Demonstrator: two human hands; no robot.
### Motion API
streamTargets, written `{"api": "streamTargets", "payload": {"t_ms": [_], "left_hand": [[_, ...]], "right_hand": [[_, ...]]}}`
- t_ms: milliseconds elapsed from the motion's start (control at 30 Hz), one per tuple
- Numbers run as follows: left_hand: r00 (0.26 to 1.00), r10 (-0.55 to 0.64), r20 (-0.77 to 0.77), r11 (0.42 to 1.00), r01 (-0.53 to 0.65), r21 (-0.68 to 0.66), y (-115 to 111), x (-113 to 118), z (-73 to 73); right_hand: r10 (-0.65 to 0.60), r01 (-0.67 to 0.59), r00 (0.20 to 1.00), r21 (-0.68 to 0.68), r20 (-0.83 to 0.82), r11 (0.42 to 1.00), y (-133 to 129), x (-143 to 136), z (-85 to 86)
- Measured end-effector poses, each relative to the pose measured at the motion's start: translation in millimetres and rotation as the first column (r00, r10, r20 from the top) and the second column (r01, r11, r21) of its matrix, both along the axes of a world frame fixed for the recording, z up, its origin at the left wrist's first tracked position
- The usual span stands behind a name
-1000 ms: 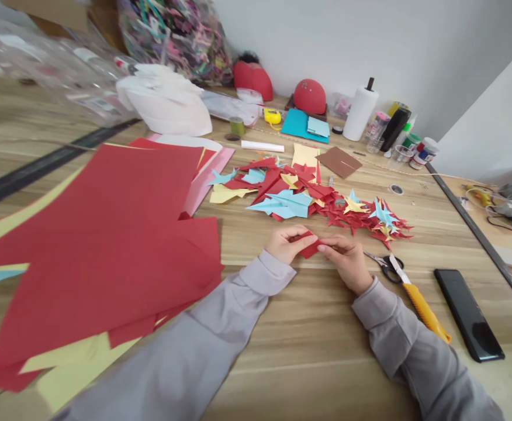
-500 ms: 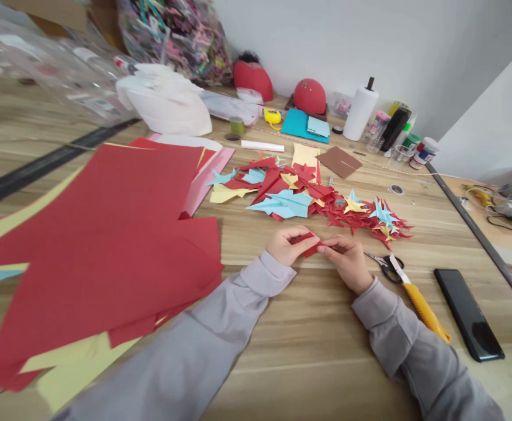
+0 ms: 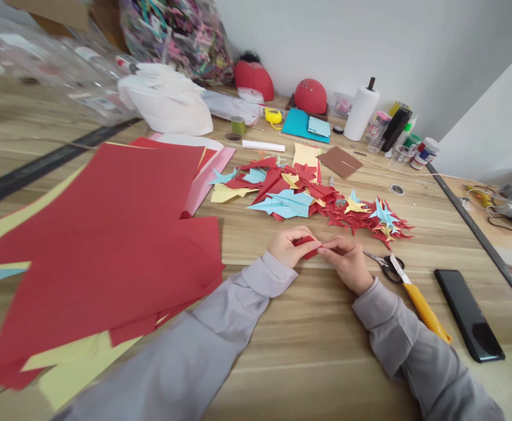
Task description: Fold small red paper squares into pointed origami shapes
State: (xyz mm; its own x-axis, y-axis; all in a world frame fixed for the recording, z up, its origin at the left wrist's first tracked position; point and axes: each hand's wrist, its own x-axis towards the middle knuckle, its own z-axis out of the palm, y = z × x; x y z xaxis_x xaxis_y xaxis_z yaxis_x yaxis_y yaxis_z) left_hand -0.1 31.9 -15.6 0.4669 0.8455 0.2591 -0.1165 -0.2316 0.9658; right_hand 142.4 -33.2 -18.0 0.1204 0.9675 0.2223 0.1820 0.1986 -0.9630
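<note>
A small folded piece of red paper is held above the wooden table between my two hands. My left hand pinches it from the left with thumb and fingers. From the right, my right hand grips its right edge between thumb and fingertips. Just beyond my hands lies a heap of folded paper pieces, red, light blue and yellow, several of them pointed like stars or planes. Close to my right hand are black-handled scissors and a yellow-handled knife.
Large red paper sheets cover the left of the table, with yellow and pink sheets under them. A black phone lies at the right. Along the back stand a yellow tape measure, a white roll, and several bottles and jars.
The red paper has turned slightly, and less of it shows by my right fingertips. My fingers have shifted a little on it; both hands stay closed on it.
</note>
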Motion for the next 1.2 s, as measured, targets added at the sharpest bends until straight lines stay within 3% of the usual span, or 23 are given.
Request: {"api": "streamTargets", "payload": {"t_ms": [233,433,667,1200], "left_hand": [[1.000,-0.007,0.014,1.000,0.008,-0.029,0.1,0.9,-0.6],[0.996,0.055,0.067,0.989,-0.045,-0.140,0.1,1.1,-0.5],[0.989,0.014,0.150,0.974,0.021,-0.227,3.0,-0.3,-3.2],[0.986,0.013,0.165,0.970,0.028,-0.242,3.9,-0.5,-5.6]], "right_hand": [[0.003,-0.006,0.999,-0.077,-0.038,0.997,-0.7,-0.2,0.4],[-0.012,0.012,1.000,-0.031,0.003,0.999,0.2,-0.8,-1.0],[0.002,-0.002,1.000,0.025,-0.017,1.000,-0.1,-1.8,0.4],[0.009,-0.008,0.999,0.044,-0.038,0.999,0.8,-1.8,-0.6]]}}
